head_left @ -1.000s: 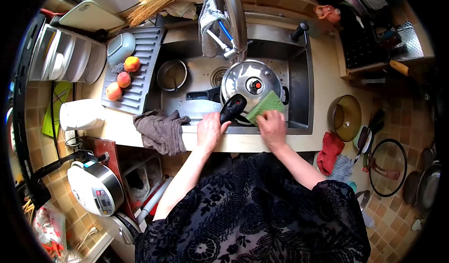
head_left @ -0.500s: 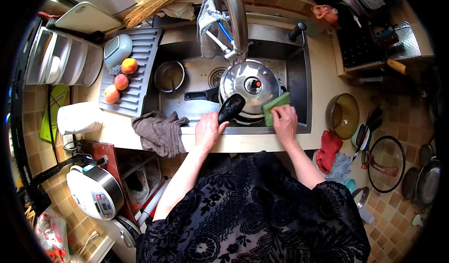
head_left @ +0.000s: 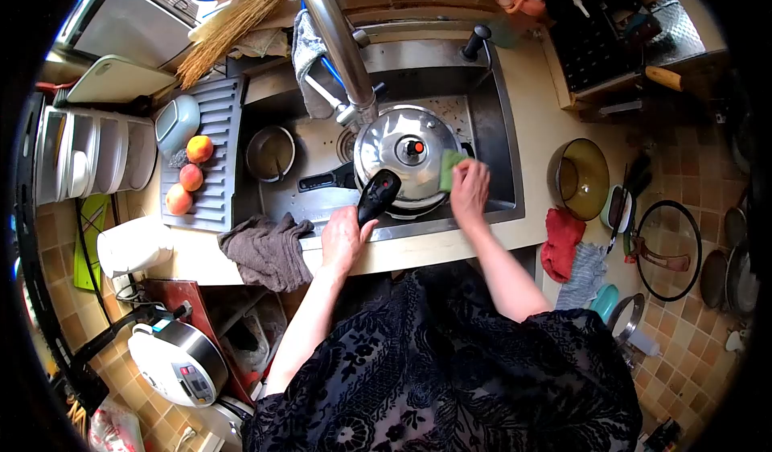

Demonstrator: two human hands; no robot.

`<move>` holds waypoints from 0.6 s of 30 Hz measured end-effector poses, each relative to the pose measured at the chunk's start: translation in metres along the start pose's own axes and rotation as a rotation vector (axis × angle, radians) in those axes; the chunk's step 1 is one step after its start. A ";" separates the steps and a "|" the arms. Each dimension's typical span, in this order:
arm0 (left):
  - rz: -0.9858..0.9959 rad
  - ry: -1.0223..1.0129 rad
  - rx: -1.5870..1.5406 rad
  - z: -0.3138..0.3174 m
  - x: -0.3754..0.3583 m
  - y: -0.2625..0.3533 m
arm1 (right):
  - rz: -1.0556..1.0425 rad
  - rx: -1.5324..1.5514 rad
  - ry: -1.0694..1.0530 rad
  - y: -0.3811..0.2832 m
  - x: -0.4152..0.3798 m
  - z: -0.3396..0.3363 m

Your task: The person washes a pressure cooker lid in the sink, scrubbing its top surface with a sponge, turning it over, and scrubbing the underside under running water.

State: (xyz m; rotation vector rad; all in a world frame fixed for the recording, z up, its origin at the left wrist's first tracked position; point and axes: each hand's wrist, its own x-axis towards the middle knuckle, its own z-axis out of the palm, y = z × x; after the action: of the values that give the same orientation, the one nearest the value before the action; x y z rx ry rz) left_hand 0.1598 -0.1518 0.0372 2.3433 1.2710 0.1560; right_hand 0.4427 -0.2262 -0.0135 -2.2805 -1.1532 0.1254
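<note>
A shiny pressure cooker (head_left: 394,142) with a red-topped valve at its lid's middle stands in the sink (head_left: 322,209). My left hand (head_left: 342,239) is closed round its black handle (head_left: 378,197), which points toward me. A second black handle (head_left: 326,179) sticks out to the left. My right hand (head_left: 470,188) pinches a green scouring pad (head_left: 451,168) and presses it on the right side of the lid. The fingertips behind the pad are partly hidden.
The faucet (head_left: 334,42) arches just behind the cooker. Left in the sink sits a small metal bowl (head_left: 271,154). A drainboard (head_left: 211,199) carries fruit; a brown cloth (head_left: 268,251) hangs over the front edge. An amber bowl (head_left: 581,180) and a red cloth (head_left: 563,244) lie right.
My right hand has moved the scouring pad from the cooker's right edge farther onto the lid. The left hand keeps its hold on the handle. The whole view has shifted and tilted slightly.
</note>
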 end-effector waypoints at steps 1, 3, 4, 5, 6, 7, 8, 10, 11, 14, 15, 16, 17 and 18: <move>0.000 -0.007 -0.006 0.000 0.000 0.000 | 0.020 0.051 -0.006 0.012 0.020 0.002; -0.001 -0.006 -0.016 0.000 0.002 0.001 | 0.033 0.010 -0.035 0.022 0.056 0.011; -0.006 -0.007 -0.019 -0.001 0.000 0.001 | 0.039 -0.007 -0.054 0.020 0.062 0.012; -0.020 -0.012 -0.014 -0.003 -0.002 0.001 | 0.123 -0.036 -0.076 0.016 0.057 0.012; -0.029 -0.008 -0.008 -0.003 -0.001 0.002 | 0.200 -0.062 -0.089 0.009 0.052 0.011; -0.040 -0.003 -0.004 -0.002 0.000 0.002 | 0.276 -0.089 -0.104 -0.001 0.044 0.008; -0.031 0.032 -0.020 0.001 0.000 0.001 | 0.285 -0.084 -0.111 -0.019 0.025 -0.009; -0.043 -0.002 -0.025 -0.001 0.003 0.001 | 0.317 -0.031 -0.182 -0.025 -0.013 -0.020; -0.052 -0.020 -0.026 -0.001 0.004 0.001 | 0.328 -0.016 -0.203 -0.026 -0.024 -0.021; -0.044 -0.055 -0.019 -0.003 0.006 -0.003 | 0.283 -0.028 -0.128 -0.018 -0.024 -0.011; -0.045 -0.061 -0.017 -0.004 0.007 -0.006 | 0.305 -0.010 -0.136 -0.014 -0.019 -0.008; -0.044 -0.045 -0.016 -0.005 0.008 -0.007 | 0.326 0.010 -0.146 -0.015 -0.009 -0.009; -0.040 -0.031 -0.014 -0.005 0.009 -0.006 | 0.350 0.029 -0.154 -0.015 -0.003 -0.008; -0.037 -0.022 -0.016 -0.004 0.008 -0.005 | 0.362 0.079 -0.117 -0.009 -0.005 -0.002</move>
State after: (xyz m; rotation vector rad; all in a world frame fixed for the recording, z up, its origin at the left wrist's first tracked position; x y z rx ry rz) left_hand 0.1589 -0.1415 0.0371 2.3006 1.2970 0.1271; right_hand 0.4339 -0.2268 -0.0078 -2.4139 -0.7627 0.4403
